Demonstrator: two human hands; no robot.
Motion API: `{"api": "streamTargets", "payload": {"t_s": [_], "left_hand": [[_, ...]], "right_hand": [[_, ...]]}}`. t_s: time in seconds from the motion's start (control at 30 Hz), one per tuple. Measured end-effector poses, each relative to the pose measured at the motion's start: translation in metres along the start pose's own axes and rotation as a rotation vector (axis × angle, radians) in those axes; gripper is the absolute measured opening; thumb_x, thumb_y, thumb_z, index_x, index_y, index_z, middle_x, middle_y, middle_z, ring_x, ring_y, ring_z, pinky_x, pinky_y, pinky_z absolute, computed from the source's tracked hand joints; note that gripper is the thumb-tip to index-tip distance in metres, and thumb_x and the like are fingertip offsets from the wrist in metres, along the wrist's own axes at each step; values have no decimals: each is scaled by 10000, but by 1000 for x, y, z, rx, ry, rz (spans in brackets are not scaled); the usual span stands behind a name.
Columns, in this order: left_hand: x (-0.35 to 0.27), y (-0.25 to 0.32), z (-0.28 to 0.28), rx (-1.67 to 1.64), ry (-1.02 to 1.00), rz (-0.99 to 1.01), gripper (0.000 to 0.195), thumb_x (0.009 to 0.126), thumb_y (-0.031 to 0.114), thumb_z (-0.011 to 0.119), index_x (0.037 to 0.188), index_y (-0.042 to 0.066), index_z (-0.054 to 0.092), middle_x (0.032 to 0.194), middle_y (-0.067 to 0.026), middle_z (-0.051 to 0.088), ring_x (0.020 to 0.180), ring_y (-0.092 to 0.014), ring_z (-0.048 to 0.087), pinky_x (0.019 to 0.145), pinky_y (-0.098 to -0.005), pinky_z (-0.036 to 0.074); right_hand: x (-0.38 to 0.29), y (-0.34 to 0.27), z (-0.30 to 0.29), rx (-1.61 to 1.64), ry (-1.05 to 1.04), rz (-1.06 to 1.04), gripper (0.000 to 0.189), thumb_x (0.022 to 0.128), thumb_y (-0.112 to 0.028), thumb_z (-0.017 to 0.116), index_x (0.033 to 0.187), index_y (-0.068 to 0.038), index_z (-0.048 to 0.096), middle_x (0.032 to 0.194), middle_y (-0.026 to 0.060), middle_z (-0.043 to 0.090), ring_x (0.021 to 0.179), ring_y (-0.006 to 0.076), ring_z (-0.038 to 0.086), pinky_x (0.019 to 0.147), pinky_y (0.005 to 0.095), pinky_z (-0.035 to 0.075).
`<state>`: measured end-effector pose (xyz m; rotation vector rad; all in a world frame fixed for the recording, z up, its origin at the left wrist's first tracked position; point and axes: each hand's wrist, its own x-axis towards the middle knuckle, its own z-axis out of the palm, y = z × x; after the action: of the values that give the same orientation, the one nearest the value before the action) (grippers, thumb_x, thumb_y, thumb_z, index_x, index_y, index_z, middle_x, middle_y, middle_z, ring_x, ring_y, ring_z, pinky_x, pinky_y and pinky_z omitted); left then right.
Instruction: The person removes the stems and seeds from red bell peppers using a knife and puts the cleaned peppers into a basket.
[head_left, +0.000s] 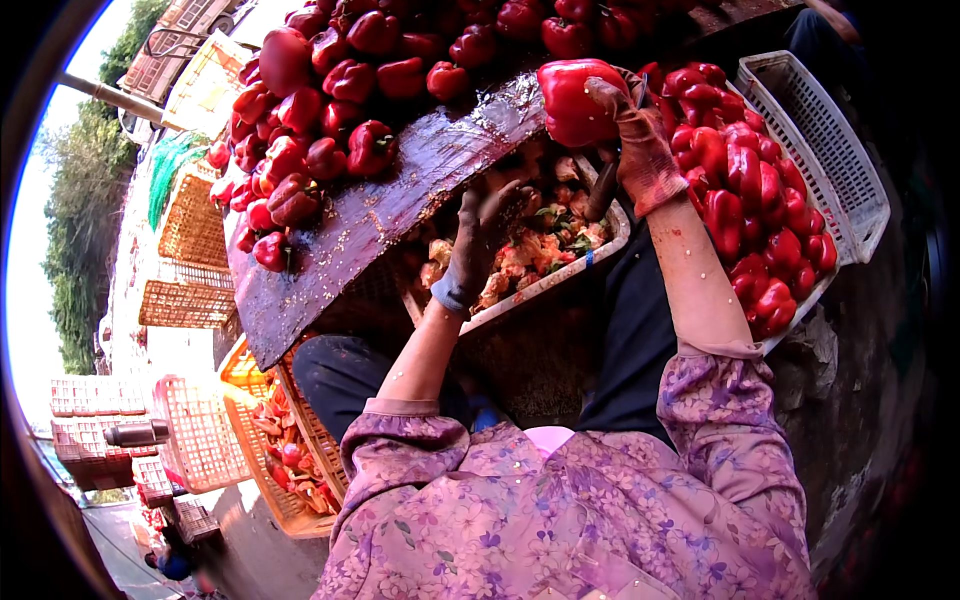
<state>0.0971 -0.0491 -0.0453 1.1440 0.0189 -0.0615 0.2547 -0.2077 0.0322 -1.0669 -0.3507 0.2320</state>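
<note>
My right hand, in a stained glove, grips a large red bell pepper; a dark, rod-like handle hangs below that hand, and its tool cannot be made out. My left hand, in a dark glove with a grey cuff, is raised with its fingers apart and nothing in it. Below both hands stands a light plastic crate holding cut pepper cores with stems and seeds. Many whole red peppers are heaped on a wet, seed-strewn table. On the right, a white crate is piled with red peppers.
An empty white crate adjoins the full one at the right. At lower left, an orange crate holds red pepper pieces. Further left are stacked crates and green netting. Part of another person shows at the upper right.
</note>
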Motion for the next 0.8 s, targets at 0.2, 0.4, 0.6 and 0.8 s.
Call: {"api": "streamTargets", "payload": {"t_s": [0.2, 0.4, 0.6, 0.8], "left_hand": [[-36, -8, -17, 565, 42, 286, 815, 968, 608, 264, 1481, -21, 198, 1537, -158, 239, 1429, -253, 204, 1164, -354, 129], [-71, -29, -31, 1535, 173, 413, 884, 906, 542, 410, 1489, -31, 73, 1537, -282, 88, 1435, -431, 66, 1169, -454, 74], [-99, -43, -17, 1688, 137, 240, 988, 880, 582, 465, 1455, -110, 57, 1523, -320, 56, 1428, -453, 48, 1168, -479, 55], [-141, -59, 8, 1806, 165, 108, 1012, 851, 603, 484, 1465, -86, 70, 1534, -298, 56, 1430, -448, 41, 1164, -495, 34]], "right_hand": [[-4, -2, -10, -35, 12, -31, 590, 724, -312, 798, 1185, -106, 494, 1063, 52, 590, 910, 143, 603, 749, 284, 526], [-14, -1, -16, -69, 20, -39, 600, 722, -313, 800, 1190, -103, 489, 1074, 58, 589, 916, 148, 604, 753, 285, 527], [-20, 6, -13, -96, 8, -36, 610, 720, -314, 801, 1195, -100, 484, 1084, 64, 589, 922, 153, 605, 757, 287, 527], [-22, 16, -5, -116, -39, -53, 621, 717, -316, 803, 1200, -97, 479, 1095, 69, 588, 928, 158, 606, 761, 288, 527]]}}
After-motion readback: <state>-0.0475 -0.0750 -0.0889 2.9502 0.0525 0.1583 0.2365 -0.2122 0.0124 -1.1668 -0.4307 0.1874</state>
